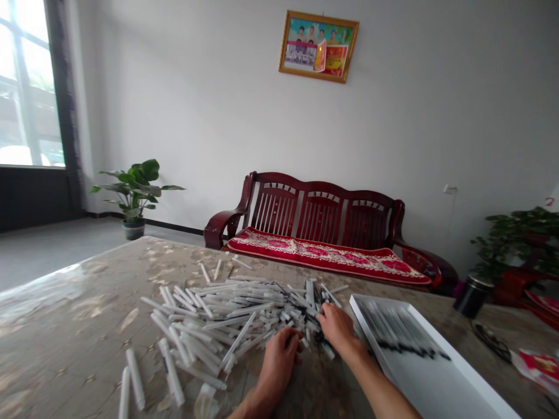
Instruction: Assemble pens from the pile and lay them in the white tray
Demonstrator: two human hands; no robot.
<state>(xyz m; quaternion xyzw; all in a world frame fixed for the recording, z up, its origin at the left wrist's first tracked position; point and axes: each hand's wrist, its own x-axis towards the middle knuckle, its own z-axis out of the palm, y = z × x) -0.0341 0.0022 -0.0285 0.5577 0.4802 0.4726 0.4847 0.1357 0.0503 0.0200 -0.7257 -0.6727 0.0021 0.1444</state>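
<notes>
A large heap of whitish pen barrels [205,314] covers the middle of the table. At its right end lie small pale pen caps [286,314] mixed with black pen parts [321,337]. My left hand [279,358] is at the heap's near edge, its fingers curled in; what they hold, if anything, is hidden. Just right of it, my right hand [337,327] reaches into the heap's right end, fingers bent together at the black parts, tips partly hidden. Beside my right forearm, a white tray [430,384] holds a row of clear pens [393,323] with black ends.
The table [65,349] has a patterned, glossy cover. A black canister [474,295], a dark cable [491,340] and a red-and-white packet [539,366] lie to the right. Behind stands a wooden bench [323,218] with a red cover; a potted plant [135,192] is at the left.
</notes>
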